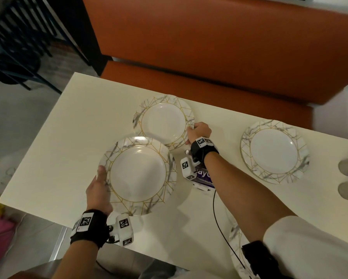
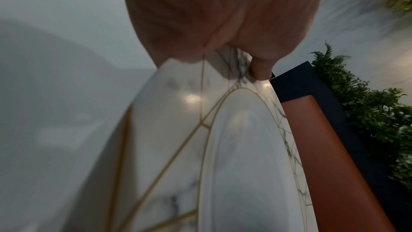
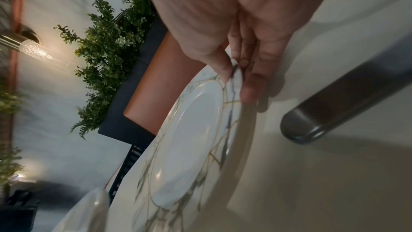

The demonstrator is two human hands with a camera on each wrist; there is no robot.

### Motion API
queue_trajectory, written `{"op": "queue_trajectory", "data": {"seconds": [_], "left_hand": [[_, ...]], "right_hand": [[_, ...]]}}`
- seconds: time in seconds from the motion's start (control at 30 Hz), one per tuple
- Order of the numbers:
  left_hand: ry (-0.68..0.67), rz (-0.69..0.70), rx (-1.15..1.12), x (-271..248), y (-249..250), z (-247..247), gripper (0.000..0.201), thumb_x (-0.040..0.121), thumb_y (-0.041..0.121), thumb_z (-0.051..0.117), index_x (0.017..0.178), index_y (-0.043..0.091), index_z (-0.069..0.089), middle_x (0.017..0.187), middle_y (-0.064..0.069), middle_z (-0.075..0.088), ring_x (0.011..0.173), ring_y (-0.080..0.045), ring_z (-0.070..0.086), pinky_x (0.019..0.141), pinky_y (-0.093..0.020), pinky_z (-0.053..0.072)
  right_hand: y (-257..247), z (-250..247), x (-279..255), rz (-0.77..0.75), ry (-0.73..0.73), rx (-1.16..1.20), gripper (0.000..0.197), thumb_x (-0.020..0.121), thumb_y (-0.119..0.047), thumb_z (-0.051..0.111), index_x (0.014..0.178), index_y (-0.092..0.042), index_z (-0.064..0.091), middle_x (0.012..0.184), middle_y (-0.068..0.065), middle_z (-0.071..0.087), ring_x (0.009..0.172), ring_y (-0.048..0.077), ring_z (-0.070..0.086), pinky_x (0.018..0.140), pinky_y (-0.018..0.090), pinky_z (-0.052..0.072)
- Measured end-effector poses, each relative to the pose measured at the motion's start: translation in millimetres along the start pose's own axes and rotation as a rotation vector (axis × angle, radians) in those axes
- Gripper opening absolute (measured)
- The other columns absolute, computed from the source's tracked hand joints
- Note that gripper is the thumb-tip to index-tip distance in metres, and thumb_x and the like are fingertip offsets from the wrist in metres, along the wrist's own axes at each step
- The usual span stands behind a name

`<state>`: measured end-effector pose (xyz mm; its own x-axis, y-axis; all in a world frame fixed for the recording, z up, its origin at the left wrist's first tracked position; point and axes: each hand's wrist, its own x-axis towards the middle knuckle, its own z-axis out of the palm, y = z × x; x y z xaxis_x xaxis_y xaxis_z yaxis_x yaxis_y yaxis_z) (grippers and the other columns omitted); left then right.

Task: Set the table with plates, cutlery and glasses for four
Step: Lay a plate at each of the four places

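Marble-patterned plates with gold lines are on a cream table (image 1: 58,137). My left hand (image 1: 98,188) grips the left rim of the near plate (image 1: 138,174), thumb on top; the left wrist view shows this plate (image 2: 223,147) held above the table with my left hand (image 2: 245,55) on its rim. My right hand (image 1: 197,131) pinches the right rim of the far plate (image 1: 163,121), thumb on top and fingers below, as the right wrist view shows on that plate (image 3: 189,138) under my right hand (image 3: 236,73). A third plate (image 1: 273,152) lies at the right.
An orange bench seat (image 1: 209,47) runs along the far side of the table. Part of another plate (image 1: 234,236) shows under my right forearm at the near edge. A dark chair frame (image 1: 18,37) stands at the far left. Green plants (image 3: 107,55) line the wall.
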<state>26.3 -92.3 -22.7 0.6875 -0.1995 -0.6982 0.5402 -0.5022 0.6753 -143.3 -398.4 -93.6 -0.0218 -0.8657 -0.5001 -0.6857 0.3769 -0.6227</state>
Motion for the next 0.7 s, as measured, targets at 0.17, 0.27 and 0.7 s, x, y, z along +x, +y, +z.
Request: {"op": "queue_trajectory", "data": {"seconds": [0.17,0.27,0.7], "left_hand": [[0.005,-0.007,0.006,8.2,1.6,-2.7,0.055,0.094,0.070,0.055,0.123,0.025,0.066,0.122,-0.006,0.071,0.111,-0.030,0.067,0.093,-0.045,0.057],[-0.014,-0.056,-0.011,12.0,0.4,-8.8,0.070,0.074,0.087,0.062,0.119,0.035,0.073,0.113,-0.002,0.076,0.108,-0.031,0.070,0.091,-0.052,0.059],[-0.124,-0.001,0.019,12.7,-17.3,-24.6,0.069,0.082,0.077,0.066,0.125,0.024,0.072,0.113,-0.007,0.077,0.107,-0.031,0.072,0.097,-0.053,0.057]], "right_hand": [[-3.2,5.9,4.8,-0.037,-0.019,-0.027,0.024,0.091,-0.027,0.064,0.105,-0.008,0.068,0.090,0.012,0.074,0.049,0.021,0.071,0.039,0.020,0.049],[-6.7,-1.7,-4.6,-0.046,-0.016,-0.090,0.019,0.088,-0.028,0.063,0.092,-0.010,0.068,0.087,0.010,0.071,0.078,0.027,0.072,0.064,0.030,0.058],[49.9,4.6,-153.0,-0.427,-0.268,0.019,0.031,0.095,-0.019,0.063,0.126,-0.012,0.061,0.110,0.002,0.069,0.088,0.012,0.065,0.068,0.014,0.047]]}}
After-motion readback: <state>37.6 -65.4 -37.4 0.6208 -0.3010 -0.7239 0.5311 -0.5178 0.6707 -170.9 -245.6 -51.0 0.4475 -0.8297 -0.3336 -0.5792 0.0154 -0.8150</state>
